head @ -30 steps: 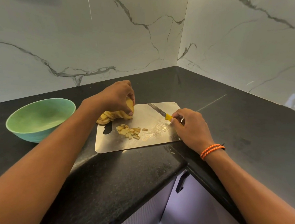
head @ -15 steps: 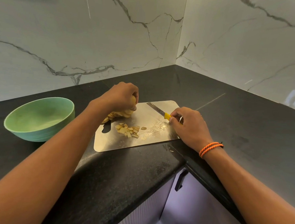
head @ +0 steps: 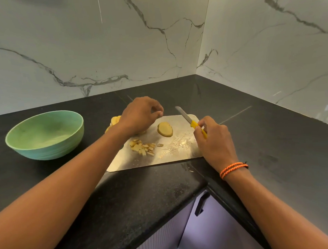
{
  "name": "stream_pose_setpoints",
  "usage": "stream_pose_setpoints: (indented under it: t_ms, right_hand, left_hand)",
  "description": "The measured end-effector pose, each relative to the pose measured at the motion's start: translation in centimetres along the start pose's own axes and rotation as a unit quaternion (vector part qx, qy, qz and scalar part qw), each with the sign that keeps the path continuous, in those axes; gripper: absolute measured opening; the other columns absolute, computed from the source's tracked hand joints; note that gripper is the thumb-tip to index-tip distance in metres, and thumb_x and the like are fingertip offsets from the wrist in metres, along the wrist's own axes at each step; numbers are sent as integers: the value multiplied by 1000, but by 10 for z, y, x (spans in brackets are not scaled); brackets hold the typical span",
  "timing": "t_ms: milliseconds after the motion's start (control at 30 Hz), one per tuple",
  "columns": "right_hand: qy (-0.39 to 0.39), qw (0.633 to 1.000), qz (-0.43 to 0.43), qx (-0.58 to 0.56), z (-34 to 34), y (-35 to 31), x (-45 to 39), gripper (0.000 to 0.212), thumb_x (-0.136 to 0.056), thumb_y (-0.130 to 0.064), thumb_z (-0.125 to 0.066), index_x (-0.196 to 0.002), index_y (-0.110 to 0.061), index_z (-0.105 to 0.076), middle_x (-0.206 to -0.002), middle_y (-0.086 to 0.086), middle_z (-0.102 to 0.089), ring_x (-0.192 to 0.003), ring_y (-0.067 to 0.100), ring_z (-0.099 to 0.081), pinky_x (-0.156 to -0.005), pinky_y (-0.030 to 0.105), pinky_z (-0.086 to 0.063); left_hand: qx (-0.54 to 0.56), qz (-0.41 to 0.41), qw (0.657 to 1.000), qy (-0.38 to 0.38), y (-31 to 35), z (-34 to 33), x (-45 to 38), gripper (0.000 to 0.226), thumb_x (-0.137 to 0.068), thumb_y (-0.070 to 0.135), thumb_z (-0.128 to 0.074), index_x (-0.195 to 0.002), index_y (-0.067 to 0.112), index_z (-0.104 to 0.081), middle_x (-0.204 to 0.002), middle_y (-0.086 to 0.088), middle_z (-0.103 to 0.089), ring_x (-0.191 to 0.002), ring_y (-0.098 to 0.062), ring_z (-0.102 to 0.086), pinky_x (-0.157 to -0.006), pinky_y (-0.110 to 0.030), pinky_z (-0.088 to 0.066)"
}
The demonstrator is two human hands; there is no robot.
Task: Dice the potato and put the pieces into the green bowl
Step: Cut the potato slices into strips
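Black countertop (head: 254,139), marble walls (head: 80,43)

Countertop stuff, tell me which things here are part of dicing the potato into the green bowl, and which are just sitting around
Part of the job:
- potato slice lying on the cutting board
- diced pieces
- remaining slices behind the left hand
- knife, gripped by the right hand
- green bowl

Just there:
- cabinet handle
- orange wrist cord
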State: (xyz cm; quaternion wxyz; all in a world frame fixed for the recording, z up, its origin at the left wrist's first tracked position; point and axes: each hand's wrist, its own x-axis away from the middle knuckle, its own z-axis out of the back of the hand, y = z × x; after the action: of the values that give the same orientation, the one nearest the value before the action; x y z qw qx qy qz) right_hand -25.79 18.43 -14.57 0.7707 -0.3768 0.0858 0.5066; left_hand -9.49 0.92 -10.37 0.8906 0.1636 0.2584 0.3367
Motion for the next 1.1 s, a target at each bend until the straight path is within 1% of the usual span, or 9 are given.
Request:
stream_pose_setpoints:
  t_ms: [133,300,433,533,633,733,900,1033,1100]
  right_hand:
    - [-32,997,20,65,1,-9,3,21,-105,-37,-48,-116,-23,-61,-73,-2,-61,-63,17,-58,-59,37,-52]
    - [-86,987,52,126,6,-35,14,32,-105,-32,-43,-135,-26,-51,-96,13,-68,-87,38,-64,-71,42,-50]
    - [-137,979,60,137,3,-45,16,35,-103,-28,-40,-137,-22,-49,-85,6,-65,-72,26,-63,-68,43,-57]
    - [-149,978,49,137,1,-45,16,36,-104,-29,-40,-138,-23,-49,-83,3,-64,-70,21,-62,-68,42,-58]
    - [-125,985,29,115,-2,-49,16,38,-103,-31,-42,-139,-25,-50,-86,5,-65,-75,25,-63,-70,43,-58]
    - [-100,986,39,124,-8,-54,18,42,-103,-30,-41,-145,-26,-46,-90,9,-68,-78,29,-64,-69,43,-56]
    - [-113,977,61,169,-10,-56,19,40,-105,-30,-38,-143,-23,-46,-86,7,-64,-71,25,-57,-59,34,-41]
    - [-117,979,53,157,-11,-57,19,37,-104,-29,-38,-138,-21,-50,-84,7,-64,-73,25,-61,-64,40,-54]
    - [-122,978,54,159,-12,-56,19,36,-104,-29,-39,-137,-21,-50,-84,7,-64,-73,26,-62,-66,41,-55]
  left_hand:
    - [-58,-4,997,-48,5,-18,19,41,-91,53,-76,-125,30,-76,-133,8,-69,-117,-15,-63,-90,-33,-53]
    - [-106,-22,994,-3,1,-27,25,47,-90,61,-73,-128,33,-74,-137,14,-67,-125,-14,-58,-94,-34,-52]
    - [-113,-15,993,15,1,-32,22,51,-91,62,-72,-131,30,-73,-135,13,-69,-125,-13,-61,-102,-37,-53]
    - [-102,-13,995,10,-3,-33,20,52,-90,64,-71,-130,31,-73,-137,14,-68,-126,-12,-59,-94,-33,-53]
    - [-85,2,996,-8,-5,-32,18,53,-90,63,-72,-129,29,-74,-132,8,-71,-118,-14,-65,-89,-37,-59]
    - [-109,-1,994,-13,-4,-31,19,49,-91,64,-70,-117,23,-78,-119,4,-76,-106,-17,-69,-84,-42,-62]
    - [-119,-5,993,-15,-3,-30,21,51,-92,66,-66,-112,21,-78,-117,4,-75,-104,-15,-68,-83,-40,-62]
    - [-124,-6,992,-15,-2,-30,22,52,-93,67,-65,-112,20,-78,-116,4,-75,-104,-15,-68,-82,-37,-61]
    - [-128,-5,992,-15,-1,-30,21,52,-93,67,-65,-112,20,-78,-116,4,-75,-104,-15,-68,-82,-37,-61]
